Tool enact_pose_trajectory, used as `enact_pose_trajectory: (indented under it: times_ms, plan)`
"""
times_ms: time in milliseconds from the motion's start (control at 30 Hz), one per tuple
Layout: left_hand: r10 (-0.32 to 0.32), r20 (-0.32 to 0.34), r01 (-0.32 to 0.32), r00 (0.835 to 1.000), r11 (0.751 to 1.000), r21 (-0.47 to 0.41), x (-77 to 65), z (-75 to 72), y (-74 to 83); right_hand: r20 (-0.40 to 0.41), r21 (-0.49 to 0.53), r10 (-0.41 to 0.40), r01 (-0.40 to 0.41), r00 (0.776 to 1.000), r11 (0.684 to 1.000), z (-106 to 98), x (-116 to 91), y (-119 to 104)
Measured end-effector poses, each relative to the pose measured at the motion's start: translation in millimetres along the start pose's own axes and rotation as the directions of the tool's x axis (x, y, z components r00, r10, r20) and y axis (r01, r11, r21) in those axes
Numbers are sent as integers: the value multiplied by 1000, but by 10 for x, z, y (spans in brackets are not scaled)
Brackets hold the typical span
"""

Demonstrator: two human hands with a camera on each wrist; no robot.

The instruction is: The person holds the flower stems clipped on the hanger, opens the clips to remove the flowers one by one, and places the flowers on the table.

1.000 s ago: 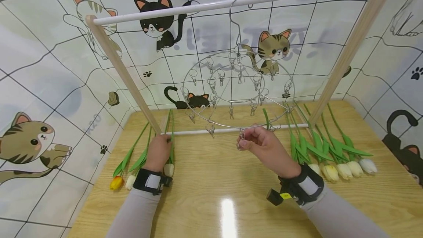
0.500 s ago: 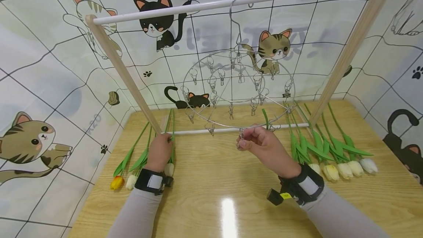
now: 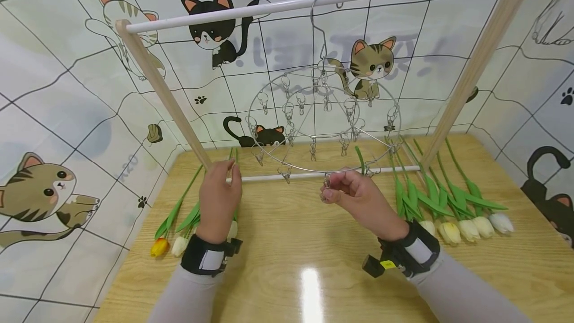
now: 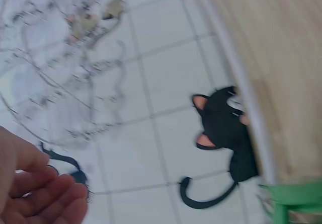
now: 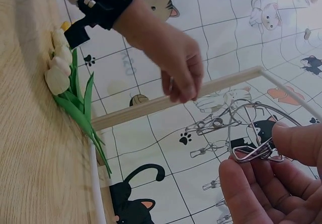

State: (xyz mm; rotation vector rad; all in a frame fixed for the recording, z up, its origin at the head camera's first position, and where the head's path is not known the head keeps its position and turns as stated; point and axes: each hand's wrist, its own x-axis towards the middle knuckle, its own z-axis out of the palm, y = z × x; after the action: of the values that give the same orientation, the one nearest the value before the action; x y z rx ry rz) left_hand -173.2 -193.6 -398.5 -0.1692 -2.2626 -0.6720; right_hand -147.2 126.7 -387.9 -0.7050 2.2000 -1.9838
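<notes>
A round wire drying hanger [image 3: 324, 46] with several metal clips hangs by its hook. My right hand [image 3: 363, 201] pinches one clip [image 5: 256, 152] at the hanger's near rim between thumb and fingers. My left hand [image 3: 219, 198] is held over the left tulips, fingers loosely bent, with nothing in them; the left wrist view also shows the fingers [image 4: 60, 199] holding nothing. Beneath and beside it lie an orange tulip [image 3: 160, 247], a white tulip [image 3: 180, 246] and another pale tulip [image 3: 232, 232], partly hidden by the hand. A green stem [image 3: 359, 157] shows behind my right hand, its remainder hidden.
A rack with a white top bar [image 3: 251, 13], wooden side posts [image 3: 475, 69] and a low white bar [image 3: 278, 177] stands on the wooden table [image 3: 287, 243]. Several tulips lie at right, including a yellow one [image 3: 450, 233]. Cat-patterned walls [image 3: 45, 88] close in behind and on both sides.
My left hand has lifted off the tulip stems by the left post, its fingers loosened. My right hand keeps its pinch on the clip and has hardly moved.
</notes>
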Motion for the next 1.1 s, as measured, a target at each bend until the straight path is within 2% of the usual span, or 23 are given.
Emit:
enact_pose_trajectory:
  times_ms: [33, 100, 167, 233, 300, 367, 433, 500, 600, 767, 933, 1100]
  plan:
    - [48, -58, -49, 997, 999, -14, 8, -28, 88, 0, -3, 0, 0, 1000, 1000, 1, 0, -1]
    - [144, -149, -152, 978, 988, -39, 20, -79, 268, 0, -10, 0, 0, 1000, 1000, 3, -2, -1]
    - [254, -220, -270, 942, 962, -49, 31, -108, 450, 0, -12, 0, 0, 1000, 1000, 3, -2, -6]
    - [374, -253, -399, 892, 915, -54, 28, -115, 612, -4, -16, 0, 0, 1000, 1000, 2, -3, -10]
    - [494, -250, -516, 833, 856, -30, 16, -99, 752, -6, -16, 0, 0, 1000, 1000, 1, -2, -14]
    - [590, -226, -604, 775, 797, 9, -5, -71, 875, -5, -13, -4, 4, 1000, 1000, 0, 1, -15]
    - [655, -187, -657, 732, 751, 57, -27, -38, 976, -4, -11, -10, 10, 1000, 1000, -1, 4, -12]
    - [693, -152, -685, 705, 720, 109, -42, 5, 1052, 1, -11, -17, 17, 1000, 1000, 0, 8, -5]
    - [712, -87, -697, 697, 701, 149, -52, 59, 1134, 6, -19, -25, 25, 1000, 999, 2, 8, 4]
    - [709, -2, -696, 705, 693, 190, -42, 117, 1215, 8, -27, -27, 27, 1000, 999, -8, -2, -2]
    - [689, 8, -676, 725, 709, 203, -61, 148, 1217, 12, -39, -29, 29, 1000, 999, 3, -6, -4]
    - [684, -4, -669, 730, 715, 204, -62, 176, 1193, 32, -72, -33, 36, 999, 997, 10, -10, -9]
